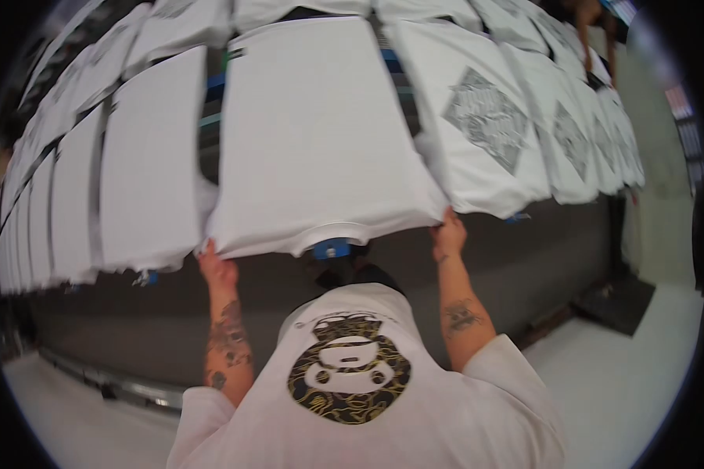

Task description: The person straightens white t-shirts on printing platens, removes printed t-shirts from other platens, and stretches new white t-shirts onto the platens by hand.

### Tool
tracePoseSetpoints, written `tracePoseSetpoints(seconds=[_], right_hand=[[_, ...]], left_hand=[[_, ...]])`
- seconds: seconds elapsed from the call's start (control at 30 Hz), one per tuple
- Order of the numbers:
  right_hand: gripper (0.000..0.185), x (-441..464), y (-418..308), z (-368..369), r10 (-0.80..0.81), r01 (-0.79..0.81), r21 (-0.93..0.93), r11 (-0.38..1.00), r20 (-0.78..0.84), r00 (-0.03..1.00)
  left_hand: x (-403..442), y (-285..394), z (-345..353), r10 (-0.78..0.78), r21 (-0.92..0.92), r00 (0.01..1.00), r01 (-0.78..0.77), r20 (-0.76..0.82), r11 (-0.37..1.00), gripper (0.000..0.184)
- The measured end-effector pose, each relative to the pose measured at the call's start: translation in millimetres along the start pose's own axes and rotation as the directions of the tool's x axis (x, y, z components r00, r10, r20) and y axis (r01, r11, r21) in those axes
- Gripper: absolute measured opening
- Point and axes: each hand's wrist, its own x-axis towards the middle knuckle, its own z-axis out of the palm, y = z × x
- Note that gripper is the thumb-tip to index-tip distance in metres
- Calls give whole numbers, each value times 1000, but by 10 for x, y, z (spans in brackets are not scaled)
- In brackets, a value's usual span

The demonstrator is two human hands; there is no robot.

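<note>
Two bare, tattooed hands held one central white shirt at twelve o'clock, where it lay flat with its single collar toward the wearer and one small dark mark near its far left corner. The left hand, at nine o'clock, pinched the cloth at one shoulder corner between thumb and fingers; the right hand, at three o'clock, pinched the opposite corner the same way. One blue fitting showed just below the collar. Between one and two o'clock, one printed shirt bearing one grey diamond lay beside the central one, the nearest of at least four diamond-marked shirts curving away toward three o'clock. One plain shirt lay at ten o'clock, with at least three more past it; those at the far edge were too narrow to count. Another row stood behind. At six o'clock, the wearer's own T-shirt carried one large patterned graphic. Another person's arms reached in, blurred, between one and two o'clock.
</note>
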Motion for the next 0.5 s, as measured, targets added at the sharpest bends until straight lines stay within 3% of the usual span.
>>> tracePoseSetpoints(seconds=[0.13,0.17,0.5], right_hand=[[34,-59,-63,1,-34,35,-41,999,25,999],[34,-59,-63,8,-22,22,8,1000,32,999],[32,25,42,-4,88,-89,4,996,71,994]], left_hand=[[-192,84,214,66,172,996,-54,-67,984,47],[-231,111,241,9,170,995,9,-101,985,48],[-283,181,287,3,300,994,31,-110,954,46]])
